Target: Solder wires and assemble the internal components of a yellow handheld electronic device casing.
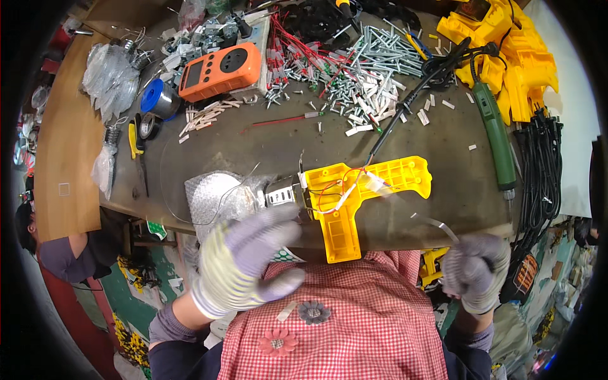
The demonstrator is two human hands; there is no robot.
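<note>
My left hand (250,263), in a striped white and purple glove, is raised with fingers spread, holding nothing and slightly blurred. It is just in front of a silver motor (278,195), whose far end lies on bubble wrap (209,199). The motor joins an open yellow gun-shaped housing half (342,244) at the table's front edge. Red and dark wires (326,190) run inside the housing, and a black cord (400,114) enters from above. To the right, my gloved right hand (476,269) is closed around a thin pale strip (440,226), blurred, its exact kind unclear.
Behind the housing lie piled screws (386,54), white sleeves (377,95) and red-wired lamps (278,66). An orange multimeter (218,71), solder spool (160,99) and yellow-handled pliers (136,139) are left. A green electric screwdriver (494,136), black cords (541,158) and yellow housings (506,57) stand right.
</note>
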